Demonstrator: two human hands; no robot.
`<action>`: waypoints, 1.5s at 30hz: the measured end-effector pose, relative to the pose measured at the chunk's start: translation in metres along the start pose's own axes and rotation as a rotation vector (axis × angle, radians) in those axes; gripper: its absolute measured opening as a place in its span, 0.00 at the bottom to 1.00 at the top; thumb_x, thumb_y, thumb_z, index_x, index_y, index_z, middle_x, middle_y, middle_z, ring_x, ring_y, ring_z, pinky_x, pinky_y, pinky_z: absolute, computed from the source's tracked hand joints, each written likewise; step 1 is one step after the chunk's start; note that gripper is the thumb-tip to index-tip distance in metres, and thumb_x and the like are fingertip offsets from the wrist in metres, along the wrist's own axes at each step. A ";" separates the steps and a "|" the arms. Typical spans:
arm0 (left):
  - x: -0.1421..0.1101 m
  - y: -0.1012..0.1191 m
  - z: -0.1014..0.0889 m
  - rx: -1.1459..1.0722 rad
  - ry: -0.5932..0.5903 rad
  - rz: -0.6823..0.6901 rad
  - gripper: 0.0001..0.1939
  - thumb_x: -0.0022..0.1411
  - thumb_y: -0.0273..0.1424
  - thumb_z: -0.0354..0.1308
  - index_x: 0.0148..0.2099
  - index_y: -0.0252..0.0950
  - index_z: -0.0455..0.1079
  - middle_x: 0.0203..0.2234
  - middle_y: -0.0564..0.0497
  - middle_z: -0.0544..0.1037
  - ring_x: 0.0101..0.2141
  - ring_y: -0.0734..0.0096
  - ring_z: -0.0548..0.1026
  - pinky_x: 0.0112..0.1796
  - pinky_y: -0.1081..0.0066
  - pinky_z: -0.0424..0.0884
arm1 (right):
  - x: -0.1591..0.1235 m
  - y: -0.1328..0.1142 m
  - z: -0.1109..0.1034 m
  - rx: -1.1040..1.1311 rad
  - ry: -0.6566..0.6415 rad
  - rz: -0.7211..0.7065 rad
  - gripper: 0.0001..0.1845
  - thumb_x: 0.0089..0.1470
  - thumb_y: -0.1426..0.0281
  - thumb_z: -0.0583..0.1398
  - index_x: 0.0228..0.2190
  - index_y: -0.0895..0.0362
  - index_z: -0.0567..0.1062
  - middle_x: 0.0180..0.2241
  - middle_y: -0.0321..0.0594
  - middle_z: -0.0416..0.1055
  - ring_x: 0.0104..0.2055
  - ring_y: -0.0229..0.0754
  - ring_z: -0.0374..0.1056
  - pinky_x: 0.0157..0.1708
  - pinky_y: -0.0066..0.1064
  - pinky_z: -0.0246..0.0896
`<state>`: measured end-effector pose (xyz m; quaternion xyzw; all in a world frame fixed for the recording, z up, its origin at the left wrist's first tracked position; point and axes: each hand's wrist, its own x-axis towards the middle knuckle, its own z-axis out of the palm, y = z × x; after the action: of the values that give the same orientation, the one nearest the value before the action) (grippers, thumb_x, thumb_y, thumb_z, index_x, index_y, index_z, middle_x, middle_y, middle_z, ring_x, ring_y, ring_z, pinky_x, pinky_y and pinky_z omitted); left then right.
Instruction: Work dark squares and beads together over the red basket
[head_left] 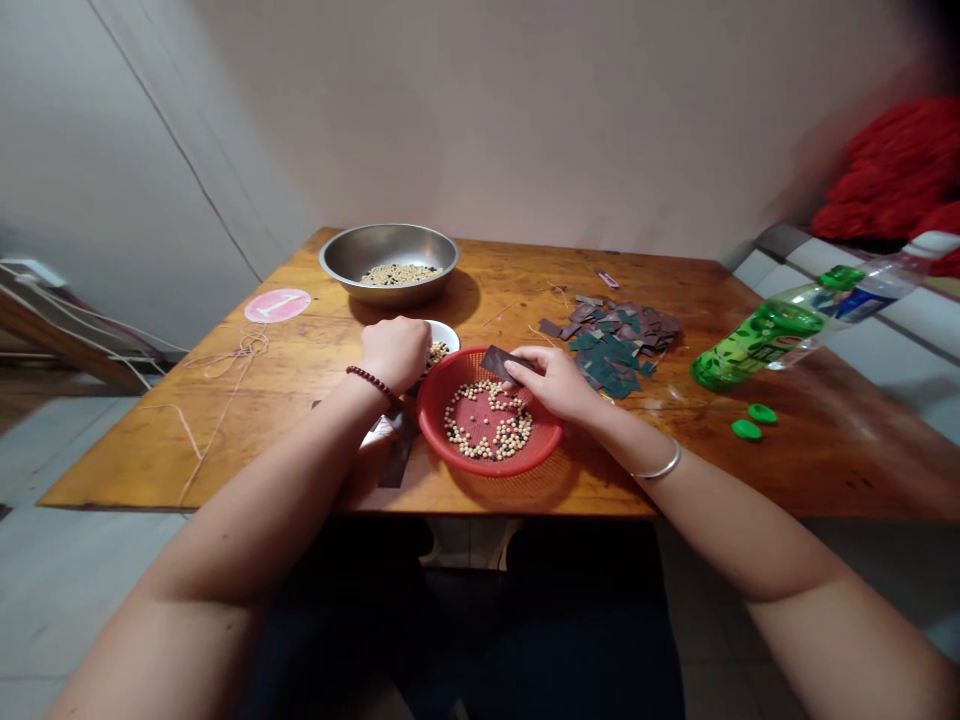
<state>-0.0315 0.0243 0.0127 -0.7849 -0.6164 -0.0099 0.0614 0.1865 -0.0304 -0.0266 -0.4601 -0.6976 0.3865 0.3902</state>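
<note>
My right hand (553, 380) pinches a dark brown flat patch (495, 364), perhaps fabric or leather, over the right rim of a red plastic sieve basket (429, 430). Pale round beans (511, 436), with a few dark ones, lie loosely in a ring on the basket's mesh. My left hand (395, 352) is closed at the left side of a small white bowl (446, 335), which holds mixed pale and dark beans. Its fingertips are hidden from view, so anything in them cannot be made out. Under the left wrist lies a dark strip (397, 462) on the table.
A steel basin (388, 294) with more mixed beans stands at the back. Green and brown patches (611, 355) are heaped right of the basket. Farther right are a green bottle (757, 340), a clear bottle and two green caps (747, 429). Loose thread (217, 430) trails at left.
</note>
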 end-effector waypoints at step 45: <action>0.000 -0.001 -0.002 -0.022 -0.028 -0.062 0.17 0.56 0.42 0.51 0.35 0.35 0.75 0.32 0.40 0.77 0.33 0.54 0.75 0.30 0.64 0.67 | 0.007 0.010 0.000 0.067 0.311 -0.029 0.13 0.53 0.62 0.57 0.29 0.60 0.73 0.24 0.40 0.75 0.28 0.40 0.72 0.31 0.29 0.65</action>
<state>-0.0320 0.0239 0.0145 -0.7660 -0.6413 -0.0077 0.0436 0.1886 -0.0208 -0.0344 -0.4909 -0.6222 0.3279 0.5141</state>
